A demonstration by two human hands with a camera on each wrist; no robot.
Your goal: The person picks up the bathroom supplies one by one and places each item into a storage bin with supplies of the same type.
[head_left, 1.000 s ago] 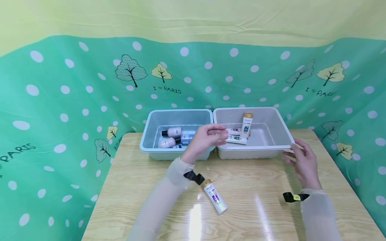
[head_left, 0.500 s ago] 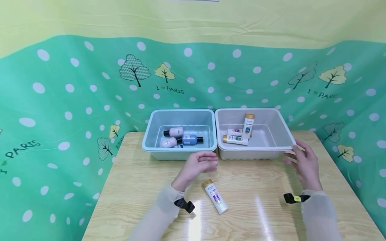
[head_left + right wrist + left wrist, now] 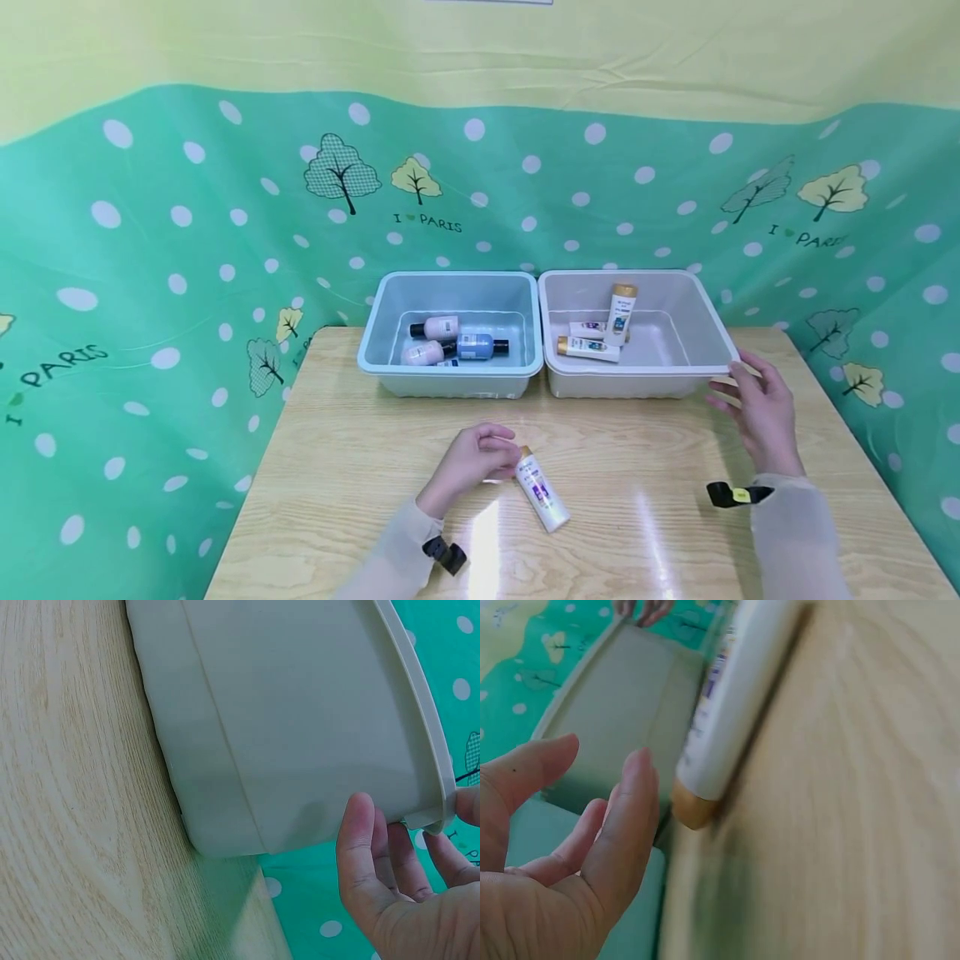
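Observation:
A white bottle with a gold cap [image 3: 542,492] lies on the table. My left hand [image 3: 474,460] is beside its cap end; in the left wrist view the thumb [image 3: 544,769] and fingers stand apart with nothing between them, and the white bottle [image 3: 739,697] lies just past the fingertips. My right hand [image 3: 761,408] is at the front right corner of a grey bin [image 3: 637,383]. In the right wrist view its thumb lies on the bin's rim [image 3: 424,705] and fingers curl below, pinching the corner.
A light blue bin [image 3: 453,383] stands left of the grey one, holding pink bottles [image 3: 441,327] and a blue bottle [image 3: 475,346] with black caps. Several white gold-capped bottles [image 3: 588,348] are in the grey bin, one [image 3: 621,315] leaning up. Printed cloth [image 3: 495,167] hangs behind.
My left hand has come back from above the bins, down toward the bottle lying on the table. My right hand has stayed at the grey bin's corner.

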